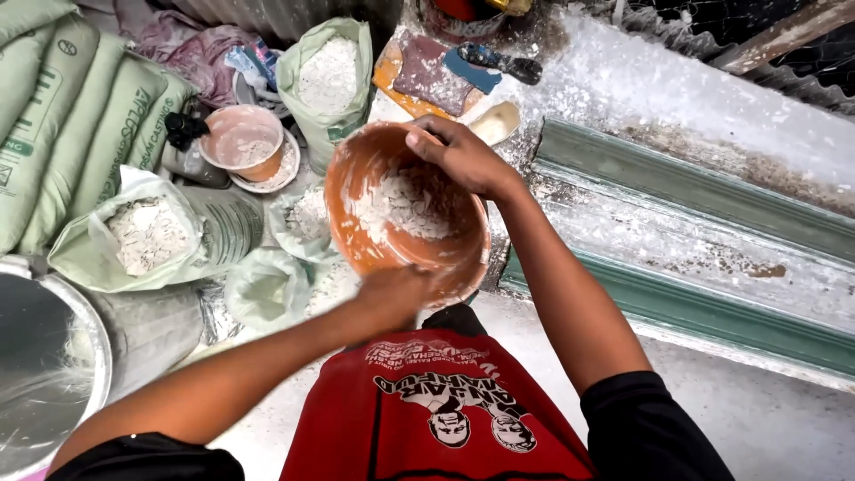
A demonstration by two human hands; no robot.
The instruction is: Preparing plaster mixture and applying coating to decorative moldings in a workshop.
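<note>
From my head camera, looking down: I hold an orange bowl [405,209] in the middle of the frame, mouth tilted up toward me. It is round, so it has no long axis to speak of. Its inside is smeared white and holds a heap of white flakes and powder, piled toward the upper right of the bowl.

My right hand [463,156] grips the far rim from above, fingers [426,142] curled over the edge and closed on it. My left hand [396,294] is at the near rim, low in the frame; it is blurred, so I cannot tell whether its fingers clasp the bowl or only press against it.

Around the bowl: an open sack [329,76] of white powder above it, a smaller bowl [242,142] on a plate in the upper left, another open bag [147,236] of white lumps at left, and stacked green sacks [62,116] at the far left. A metal drum [53,374] sits lower left. To the right lies a long green moulding [695,240] crusted with white, running from upper left to lower right. A scraper [499,62] lies on the dusty surface [641,85] at the top.
</note>
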